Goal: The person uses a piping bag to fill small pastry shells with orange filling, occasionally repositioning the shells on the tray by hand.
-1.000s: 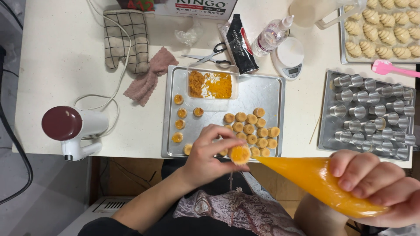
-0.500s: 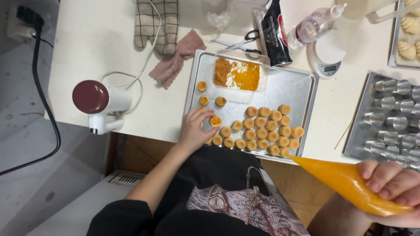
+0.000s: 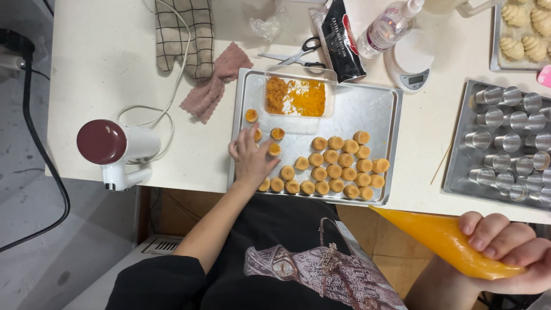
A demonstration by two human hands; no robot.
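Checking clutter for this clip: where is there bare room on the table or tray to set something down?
The baking tray is bare on its right half, above the filled pastry cups, right of the plastic tub. The white table is bare left of the oven mitt, above the hand mixer. It is crowded around the left hand and along the back, near the scissors.

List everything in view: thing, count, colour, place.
baking tray: 1, silver, table centre
small pastries: many, orange-brown, on the tray
plastic tub: 1, clear with orange filling, tray's far edge
metal moulds: many, silver, tray at right
piping bag: 1, orange, lower right
hand mixer: 1, white and maroon, table left
oven mitt: 1, checked, far left
scissors: 1, black-handled, beyond the tray
scale: 1, white, far right
left hand: on the tray's near-left pastries
right hand: gripping the piping bag
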